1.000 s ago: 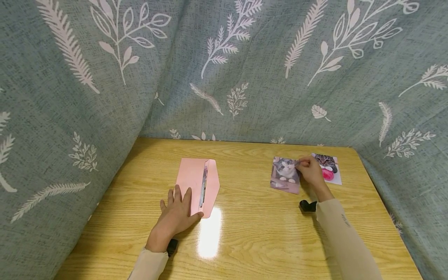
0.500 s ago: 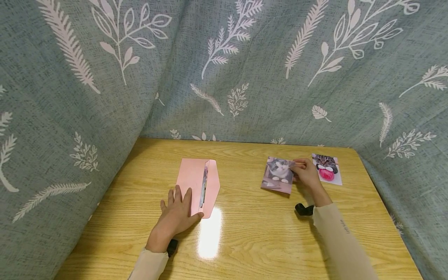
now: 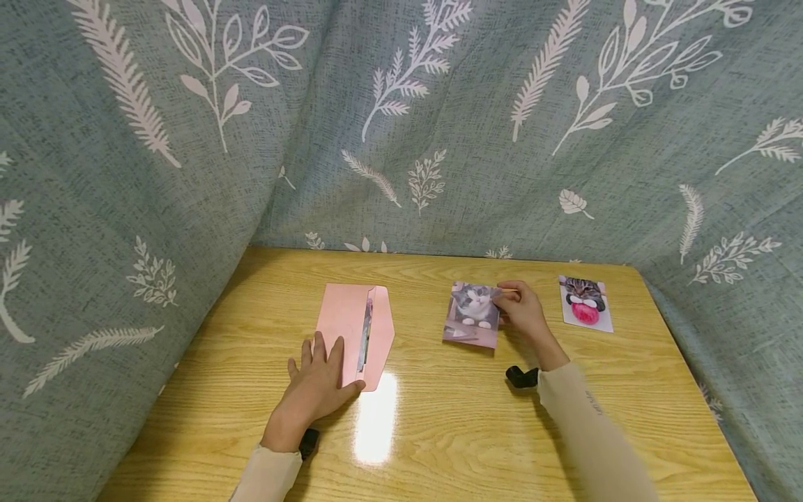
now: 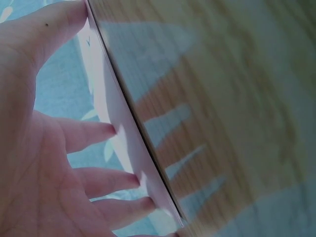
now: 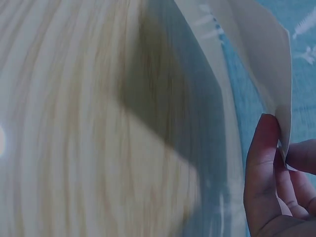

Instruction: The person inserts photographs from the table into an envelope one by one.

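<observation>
A pink envelope (image 3: pixel 335 310) lies on the table with its flap (image 3: pixel 381 335) folded out to the right. Inside its slot the edge of a picture (image 3: pixel 364 335) shows. My left hand (image 3: pixel 316 387) rests spread on the envelope's lower part, its fingertips pressing the paper in the left wrist view. Between thumb and fingers my right hand (image 3: pixel 523 317) pinches the right edge of a photo of a grey and white cat (image 3: pixel 473 314). In the right wrist view the photo's pale back (image 5: pixel 261 54) is tilted up above the table, casting a shadow on the wood.
Another photo, a tabby cat with a pink ball (image 3: pixel 586 303), lies at the table's back right. A patterned curtain (image 3: pixel 401 139) hangs behind and along both sides of the wooden table (image 3: pixel 439 425). Light glares (image 3: pixel 376 425) off the wood below the envelope.
My right hand has carried the grey and white cat photo leftward, away from the tabby photo, towards the envelope. The left hand and the envelope have stayed in place.
</observation>
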